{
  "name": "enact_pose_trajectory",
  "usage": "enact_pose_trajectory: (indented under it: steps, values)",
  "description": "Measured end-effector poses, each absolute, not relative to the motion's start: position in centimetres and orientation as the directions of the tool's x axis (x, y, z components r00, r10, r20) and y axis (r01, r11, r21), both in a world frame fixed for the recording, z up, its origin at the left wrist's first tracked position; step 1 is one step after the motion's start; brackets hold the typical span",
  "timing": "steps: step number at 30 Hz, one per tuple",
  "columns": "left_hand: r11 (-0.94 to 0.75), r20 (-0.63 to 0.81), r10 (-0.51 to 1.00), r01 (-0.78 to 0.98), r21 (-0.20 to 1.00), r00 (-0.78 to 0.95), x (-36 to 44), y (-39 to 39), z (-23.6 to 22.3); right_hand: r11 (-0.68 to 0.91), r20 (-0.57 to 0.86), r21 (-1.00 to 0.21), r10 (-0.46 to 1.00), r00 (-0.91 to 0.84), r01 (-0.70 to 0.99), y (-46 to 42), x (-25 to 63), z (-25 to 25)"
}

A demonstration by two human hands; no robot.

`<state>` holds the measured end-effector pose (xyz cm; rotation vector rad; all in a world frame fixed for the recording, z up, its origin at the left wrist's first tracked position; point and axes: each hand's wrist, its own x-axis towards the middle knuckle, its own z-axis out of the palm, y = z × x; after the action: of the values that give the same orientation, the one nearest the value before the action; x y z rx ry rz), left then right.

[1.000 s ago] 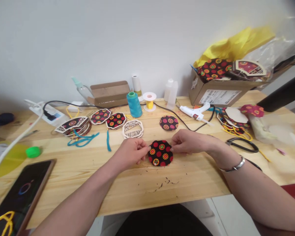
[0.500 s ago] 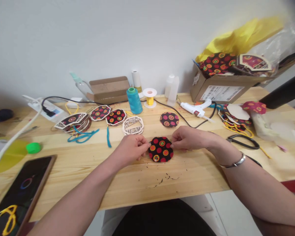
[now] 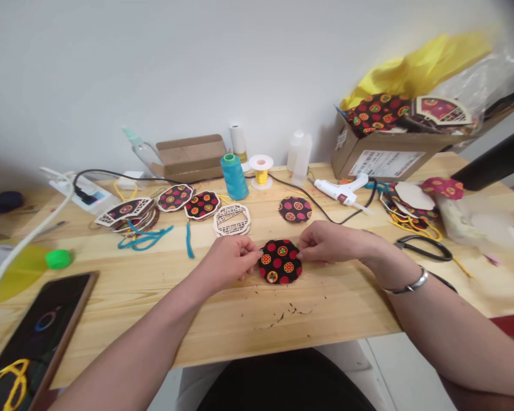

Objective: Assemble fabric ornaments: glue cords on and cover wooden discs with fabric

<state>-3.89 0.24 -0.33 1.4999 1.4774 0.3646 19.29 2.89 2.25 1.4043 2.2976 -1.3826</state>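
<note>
A black fabric piece (image 3: 280, 261) with red dots and flower prints lies on the wooden table in front of me, its outline scalloped. My left hand (image 3: 235, 257) pinches its left edge between thumb and fingers. At its right edge my right hand (image 3: 321, 242) grips it the same way, fingers closed. Just beyond lies another printed fabric piece (image 3: 295, 209), dark with pink dots. A pale lattice-cut wooden frame (image 3: 232, 220) rests past my left hand. Small dark scraps (image 3: 292, 311) are scattered on the near side.
At the back stand a teal thread cone (image 3: 234, 178), a spool of yellow cord (image 3: 261, 171) and a cardboard box (image 3: 381, 157). A white glue gun (image 3: 342, 188) and black-handled scissors (image 3: 424, 246) lie right. Finished-looking ornaments (image 3: 202, 205) and a phone (image 3: 47, 325) are left.
</note>
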Motion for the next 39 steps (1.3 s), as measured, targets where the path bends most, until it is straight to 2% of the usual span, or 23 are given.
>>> enact_pose_trajectory:
  steps: [18, 21, 23, 25, 27, 29, 32, 39]
  values:
    - [0.187, -0.383, 0.897, 0.596, 0.781, 0.221, -3.9, 0.2, -0.7, 0.124, -0.516, -0.629, 0.671, -0.532, 0.767, 2.9, 19.3, 2.2]
    - [0.121, -0.309, 0.932, 0.638, 0.760, 0.191, -4.1, 0.1, -0.6, 0.085, -0.536, -0.636, 0.666, -0.519, 0.767, 2.9, 19.4, 2.3]
    - [0.040, -0.187, 0.971, 0.671, 0.740, 0.149, -4.2, 0.1, -0.4, 0.060, -0.541, -0.642, 0.672, -0.506, 0.764, 2.8, 19.3, 2.4]
    - [-0.051, -0.040, 0.992, 0.671, 0.740, 0.120, -4.4, 0.0, -0.2, 0.071, -0.493, -0.631, 0.732, -0.470, 0.772, 2.7, 19.1, 2.4]
    - [-0.128, 0.071, 0.991, 0.615, 0.778, 0.116, -4.7, -0.2, -0.2, 0.114, -0.375, -0.588, 0.839, -0.395, 0.801, 2.7, 19.0, 2.2]
    - [-0.179, 0.140, 0.984, 0.534, 0.826, 0.113, -4.9, -0.3, -0.4, 0.166, -0.222, -0.559, 0.914, -0.340, 0.812, 2.7, 18.8, 2.0]
    - [-0.245, 0.222, 0.970, 0.462, 0.852, 0.105, -5.2, -0.2, -0.9, 0.268, -0.068, -0.551, 0.930, -0.362, 0.790, 2.8, 18.4, 1.6]
    - [-0.344, 0.328, 0.938, 0.415, 0.842, 0.113, -4.7, -0.3, -1.4, 0.351, -0.003, -0.412, 0.922, -0.387, 0.841, 2.6, 17.1, 1.1]
